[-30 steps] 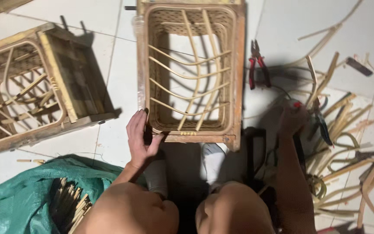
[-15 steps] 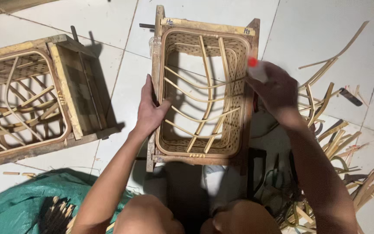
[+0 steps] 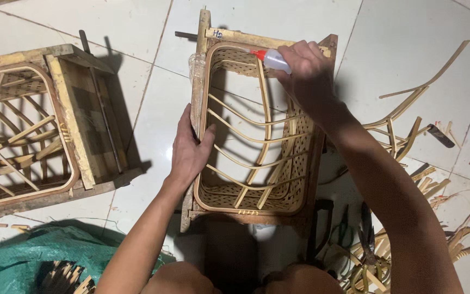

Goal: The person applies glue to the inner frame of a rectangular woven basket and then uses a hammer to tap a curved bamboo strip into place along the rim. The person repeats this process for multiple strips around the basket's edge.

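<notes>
A woven rattan basket [image 3: 295, 158] sits inside a wooden frame mould [image 3: 198, 71] on the tiled floor in front of me. My left hand [image 3: 190, 148] rests flat on the mould's left rail, thumb hooked over the basket rim. My right hand [image 3: 305, 71] grips a small white glue bottle with a red nozzle [image 3: 267, 57], its tip pointing left at the far rim of the basket. Curved cane strips cross the basket's open middle.
A second wooden mould with a basket [image 3: 39, 125] lies to the left. A green bag of sticks [image 3: 39, 261] sits at the lower left. Loose cane offcuts [image 3: 409, 125] and pliers [image 3: 365, 228] litter the floor on the right.
My right hand came up from the tools on the right with the glue bottle and moved to the basket's far rim. My left hand shifted from the near edge onto the left rail.
</notes>
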